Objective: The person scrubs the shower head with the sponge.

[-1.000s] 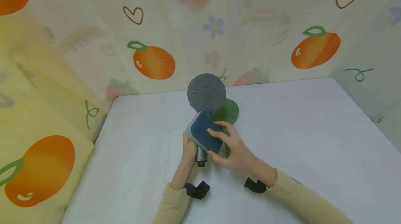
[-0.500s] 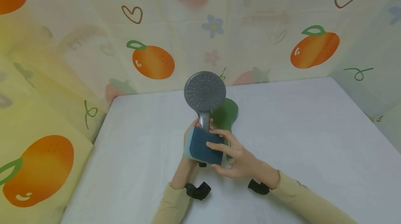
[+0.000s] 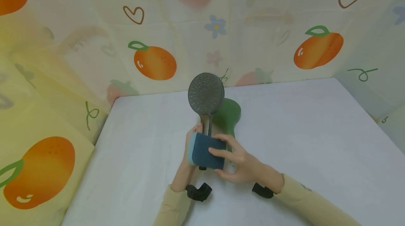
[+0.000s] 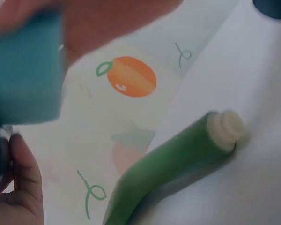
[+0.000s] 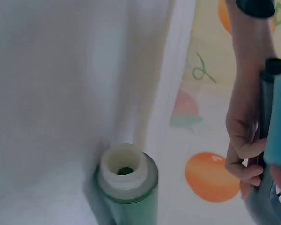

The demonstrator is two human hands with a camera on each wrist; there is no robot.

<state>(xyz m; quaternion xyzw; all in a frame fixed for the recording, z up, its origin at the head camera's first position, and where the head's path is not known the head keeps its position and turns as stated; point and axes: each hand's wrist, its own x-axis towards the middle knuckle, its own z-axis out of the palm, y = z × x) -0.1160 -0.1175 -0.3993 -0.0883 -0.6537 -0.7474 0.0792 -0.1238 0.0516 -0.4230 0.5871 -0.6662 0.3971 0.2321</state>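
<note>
My left hand grips the handle of a grey shower head and holds it upright over the white table. My right hand holds a blue sponge pressed against the lower part of the handle. In the right wrist view the left hand curls round the dark handle, with the sponge beside it. The left wrist view shows the sponge blurred and close at the upper left.
A green bottle with a white open neck lies on the table behind the hands; it also shows as the bottle and the bottle. Fruit-patterned walls close the table at the back and both sides.
The sponge has slid down the handle from just under the shower head to near the handle's lower end. The shower head has turned slightly.
</note>
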